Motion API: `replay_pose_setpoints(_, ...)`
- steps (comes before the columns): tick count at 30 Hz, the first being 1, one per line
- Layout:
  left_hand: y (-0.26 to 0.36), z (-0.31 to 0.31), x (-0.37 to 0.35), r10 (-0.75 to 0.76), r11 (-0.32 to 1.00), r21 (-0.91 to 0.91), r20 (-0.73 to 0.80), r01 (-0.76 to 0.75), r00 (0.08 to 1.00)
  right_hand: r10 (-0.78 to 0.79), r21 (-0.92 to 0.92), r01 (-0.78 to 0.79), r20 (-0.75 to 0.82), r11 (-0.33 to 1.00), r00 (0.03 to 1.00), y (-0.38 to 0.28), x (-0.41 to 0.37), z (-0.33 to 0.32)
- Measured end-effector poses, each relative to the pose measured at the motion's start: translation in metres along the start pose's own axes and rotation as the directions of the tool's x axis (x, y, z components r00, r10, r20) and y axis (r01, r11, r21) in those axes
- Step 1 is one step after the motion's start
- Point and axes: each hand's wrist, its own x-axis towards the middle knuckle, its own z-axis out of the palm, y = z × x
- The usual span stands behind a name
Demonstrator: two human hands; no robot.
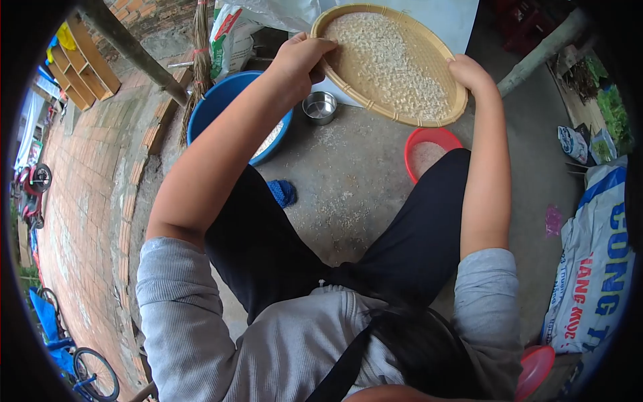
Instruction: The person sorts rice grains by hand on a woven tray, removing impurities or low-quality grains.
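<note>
A round woven tray point(375, 100) with a raised rim is held up in front of me, tilted, with pale grains point(395, 63) spread over its middle and right side. My left hand point(301, 57) grips its left rim, fingers wrapped round the edge. On the opposite rim, my right hand point(469, 72) is closed with the thumb over the edge. Below the tray's right part is a red basin point(410, 149) holding fine pale material. A blue tub point(207, 100) with some grain inside is partly hidden behind my left forearm.
A metal bowl point(319, 107) stands beside the blue tub. A blue cloth item point(282, 192) lies between my feet area and scattered grains. Large printed sacks point(589, 268) are at the right, a straw broom point(201, 60) and wooden poles at the upper left. Bicycles stand far left.
</note>
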Motion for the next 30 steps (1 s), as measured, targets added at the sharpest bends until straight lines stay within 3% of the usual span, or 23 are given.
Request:
replay_pose_setpoints(2,-0.011,-0.019,0.034,-0.073,0.992,-0.1,0.016,0.074,0.997,0.081,-0.273,-0.078,-0.001,0.959,0.997,-0.021,-0.012,0.005)
replay_pose_setpoints(3,-0.017,-0.035,0.058,-0.16,0.968,-0.193,0.005,0.158,0.987,0.071,-0.296,-0.058,0.036,0.954,0.997,-0.033,-0.016,0.012)
replay_pose_setpoints(4,-0.01,-0.047,0.051,-0.164,0.969,-0.178,0.04,0.168,0.986,0.069,-0.303,-0.054,0.039,0.952,0.997,-0.042,-0.021,0.018)
replay_pose_setpoints(6,-0.009,-0.054,0.055,-0.144,0.98,-0.137,0.012,0.144,0.989,-0.027,-0.511,0.006,-0.033,0.86,0.999,-0.054,-0.027,0.029)
replay_pose_setpoints(8,-0.012,-0.033,0.048,-0.063,0.992,-0.118,-0.127,0.048,0.99,-0.004,-0.303,0.009,0.018,0.953,1.0,-0.031,-0.015,0.011)
replay_pose_setpoints(10,-0.012,-0.008,0.018,-0.026,0.993,-0.119,-0.085,0.016,0.996,0.015,0.016,-0.015,0.004,1.0,1.0,-0.001,0.0,0.002)
replay_pose_setpoints(11,-0.008,-0.007,0.016,-0.035,0.996,-0.082,-0.024,0.033,0.999,0.026,0.014,-0.026,0.011,1.0,1.0,0.006,0.005,0.005)
replay_pose_setpoints(12,-0.009,-0.006,0.017,-0.049,0.998,-0.047,0.035,0.05,0.998,0.013,-0.139,-0.013,0.0,0.99,1.0,0.005,0.005,0.006)
replay_pose_setpoints(13,-0.014,-0.015,0.036,-0.114,0.99,-0.091,-0.021,0.112,0.993,-0.01,-0.293,0.006,-0.014,0.956,1.0,-0.001,0.005,0.005)
replay_pose_setpoints(15,-0.014,-0.041,0.054,-0.095,0.991,-0.096,0.006,0.095,0.995,0.033,-0.317,-0.033,-0.005,0.948,0.999,-0.053,-0.03,0.014)
replay_pose_setpoints(17,-0.004,-0.044,0.048,-0.113,0.987,-0.11,0.015,0.114,0.993,0.1,-0.403,-0.083,0.019,0.911,0.995,-0.064,-0.036,0.018)
replay_pose_setpoints(18,-0.008,-0.038,0.045,-0.115,0.988,-0.104,0.013,0.115,0.993,0.101,-0.398,-0.084,0.022,0.914,0.995,-0.053,-0.03,0.015)
replay_pose_setpoints(20,-0.015,-0.017,0.037,0.025,0.998,-0.059,-0.09,-0.03,0.996,0.06,-0.072,-0.056,0.057,0.996,0.997,-0.013,-0.009,0.0)
replay_pose_setpoints(21,-0.017,-0.009,0.027,0.018,0.997,-0.072,-0.009,-0.019,1.0,0.033,-0.113,-0.034,-0.012,0.993,0.999,0.03,0.028,0.001)
replay_pose_setpoints(22,-0.009,-0.003,0.011,-0.03,0.999,0.035,0.04,0.028,0.999,0.034,-0.117,-0.036,-0.014,0.992,0.999,0.025,0.023,0.0)
replay_pose_setpoints(24,-0.017,-0.018,0.039,-0.098,0.991,-0.086,0.037,0.101,0.994,-0.1,-0.338,0.094,0.0,0.937,0.995,0.007,0.006,0.002)
replay_pose_setpoints(25,-0.021,-0.035,0.06,-0.128,0.987,-0.096,0.011,0.129,0.992,0.083,-0.239,-0.076,0.019,0.968,0.996,-0.034,-0.02,0.007)
replay_pose_setpoints(26,-0.013,-0.047,0.063,-0.195,0.978,-0.081,-0.015,0.193,0.981,0.112,-0.191,-0.096,0.075,0.977,0.991,-0.058,-0.035,0.014)
replay_pose_setpoints(28,-0.008,-0.056,0.062,-0.169,0.981,-0.096,0.028,0.171,0.985,0.067,-0.209,-0.064,0.01,0.976,0.998,-0.064,-0.041,0.024)
replay_pose_setpoints(30,-0.013,-0.033,0.053,-0.127,0.983,-0.149,-0.109,0.11,0.986,-0.048,-0.159,0.053,0.035,0.986,0.998,-0.03,-0.024,0.011)
